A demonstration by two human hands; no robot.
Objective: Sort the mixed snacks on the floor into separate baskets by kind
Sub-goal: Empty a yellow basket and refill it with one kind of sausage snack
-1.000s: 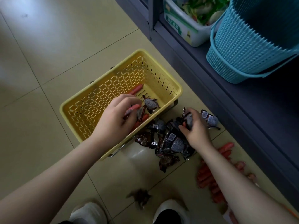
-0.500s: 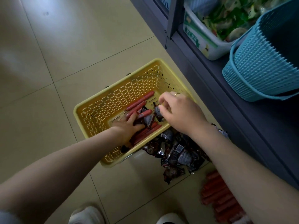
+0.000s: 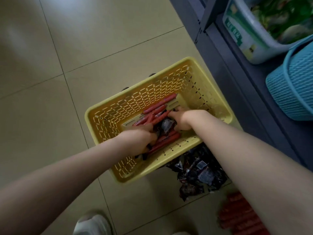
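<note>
— What do we have in the head view?

— Both of our hands are down inside the yellow basket [image 3: 171,164] on the tiled floor [image 3: 50,116]. The left hand [image 3: 141,139] lies near the basket's near wall, fingers bent down over the red sausage sticks [image 3: 158,109] and the dark wrappers beneath them; the fingertips are hidden, so we cannot tell whether they grip anything.

— And the right hand?

— The right hand [image 3: 183,118] is toward the basket's right wall. Its fingers curl inward at the edge of a dark foil packet [image 3: 166,124] lying among the sticks, touching it, but the frame is blurred and we cannot say whether they pinch it.

— Where do the snacks lie?

— Sausage sticks spread across the basket's bottom, from the far right corner down toward the near wall, with a few dark packets mixed in between our hands. Outside, just beside the basket's near right corner, a heap of dark foil packets [image 3: 201,173] sits on the floor, partly hidden by our right forearm. Nearer us, a blurred red pile of sausage sticks [image 3: 240,216] lies by the frame's lower right edge.

— Anything else?

— A teal woven basket [image 3: 291,92] and a white tub [image 3: 245,38] of green packets stand on the dark shelf [image 3: 237,85] at right. A pale shoe [image 3: 92,224] shows at the bottom edge.
</note>
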